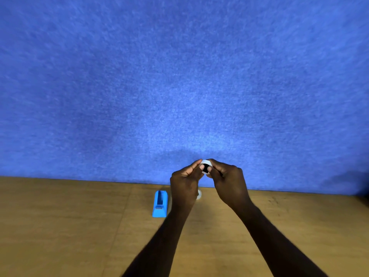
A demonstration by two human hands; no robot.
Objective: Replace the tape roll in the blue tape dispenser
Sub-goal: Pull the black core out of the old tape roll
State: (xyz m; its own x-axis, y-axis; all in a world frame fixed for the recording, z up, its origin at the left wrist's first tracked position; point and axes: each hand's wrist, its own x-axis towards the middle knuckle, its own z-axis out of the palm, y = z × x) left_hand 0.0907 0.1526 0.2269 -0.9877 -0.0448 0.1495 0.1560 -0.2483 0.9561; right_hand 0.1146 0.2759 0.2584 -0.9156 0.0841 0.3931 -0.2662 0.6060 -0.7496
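Head view: left hand [186, 181] and right hand [227, 179] both pinched on white tape roll [206, 166], raised between them, likely working its dark core. Blue tape dispenser [160, 203] on table [60, 226], just left of left hand, cradle empty, awaiting roll.

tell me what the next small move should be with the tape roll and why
Probably lower the tape roll toward the blue dispenser. Both the left hand and the right hand hold the roll up off the table, while the dispenser's slot looks empty and sits just left of the left wrist. Another small white piece lies half hidden behind that hand.
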